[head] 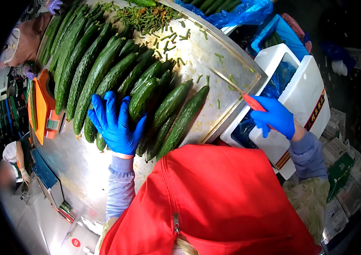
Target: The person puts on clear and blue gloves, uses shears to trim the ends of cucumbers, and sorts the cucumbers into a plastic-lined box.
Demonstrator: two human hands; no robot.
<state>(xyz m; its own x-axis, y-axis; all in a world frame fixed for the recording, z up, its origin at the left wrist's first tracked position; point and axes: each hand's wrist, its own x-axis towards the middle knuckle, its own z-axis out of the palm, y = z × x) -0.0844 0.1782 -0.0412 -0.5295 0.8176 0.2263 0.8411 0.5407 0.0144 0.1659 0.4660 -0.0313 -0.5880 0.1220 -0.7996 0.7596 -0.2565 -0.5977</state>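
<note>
My left hand (116,127), in a blue glove, rests with spread fingers on the row of cucumbers (99,75) that lie side by side on the metal table (72,165). In my right hand (273,116), gloved the same, is a knife with a red handle (254,102); its narrow blade points up and left over the table's right part. One cucumber (185,119) at the right end of the row keeps its stem. Cut stem pieces (148,17) are heaped at the table's far side, with more scattered nearer.
White foam boxes (306,92) with blue plastic stand right of the table's raised metal edge (231,41). A blue-lined crate (277,33) is behind them. An orange scale-like device (44,108) holds a cucumber at left. Co-workers (28,38) are at the left.
</note>
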